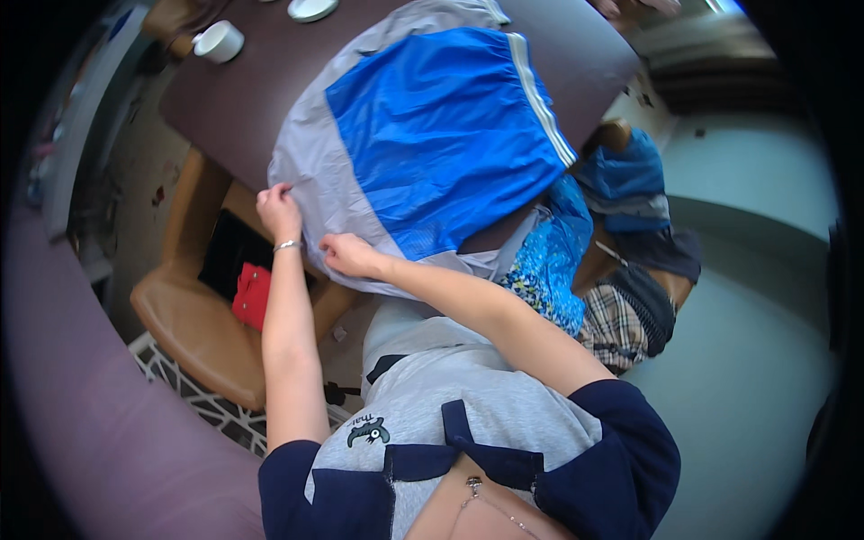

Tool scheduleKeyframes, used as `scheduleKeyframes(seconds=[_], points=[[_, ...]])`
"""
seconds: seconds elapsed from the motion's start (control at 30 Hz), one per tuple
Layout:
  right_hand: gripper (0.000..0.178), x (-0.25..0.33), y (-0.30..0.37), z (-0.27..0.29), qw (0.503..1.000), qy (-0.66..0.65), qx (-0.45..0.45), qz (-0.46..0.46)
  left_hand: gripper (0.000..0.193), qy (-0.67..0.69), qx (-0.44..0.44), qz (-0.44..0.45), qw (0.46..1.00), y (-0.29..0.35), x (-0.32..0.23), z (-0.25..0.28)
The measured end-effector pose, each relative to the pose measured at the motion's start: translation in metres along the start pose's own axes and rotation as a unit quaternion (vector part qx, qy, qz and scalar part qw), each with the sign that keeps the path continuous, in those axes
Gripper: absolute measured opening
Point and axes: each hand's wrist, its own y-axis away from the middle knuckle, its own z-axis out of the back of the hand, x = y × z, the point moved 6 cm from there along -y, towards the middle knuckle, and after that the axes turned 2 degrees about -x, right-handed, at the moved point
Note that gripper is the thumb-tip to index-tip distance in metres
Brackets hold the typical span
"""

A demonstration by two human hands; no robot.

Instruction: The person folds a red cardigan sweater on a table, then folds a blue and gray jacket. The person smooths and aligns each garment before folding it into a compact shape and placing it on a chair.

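Note:
A jacket-like garment in bright blue and pale grey lies spread on the brown table, with a white-striped elastic band along its right side. Its grey part hangs over the near table edge toward me. At the left border of that grey fabric, my left hand has its fingers closed in a pinch on the cloth. My right hand is closed on the grey fabric a little nearer and to the right. The folds partly hide the fingertips of both hands.
A white mug and a white dish stand at the table's far left. A tan chair holds a black item and a red one. On the right, blue patterned cloth, plaid cloth and folded denim are heaped.

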Motion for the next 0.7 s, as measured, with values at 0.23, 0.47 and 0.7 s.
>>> scheduleKeyframes(seconds=[0.23, 0.47, 0.7], points=[[0.013, -0.032, 0.161, 0.276, 0.859, 0.272, -0.413, 0.132, 0.041, 0.040, 0.076, -0.279, 0.956, 0.101, -0.057, 0.068], [0.022, -0.144, 0.225, 0.288, 0.957, 0.238, -0.118, -0.120, 0.074, 0.008, 0.234, -0.327, 0.916, 0.194, -0.067, 0.052], [0.075, -0.211, 0.215, 0.154, 0.983, 0.059, -0.097, -0.144, 0.068, 0.014, 0.253, -0.328, 0.910, 0.202, -0.094, 0.042]])
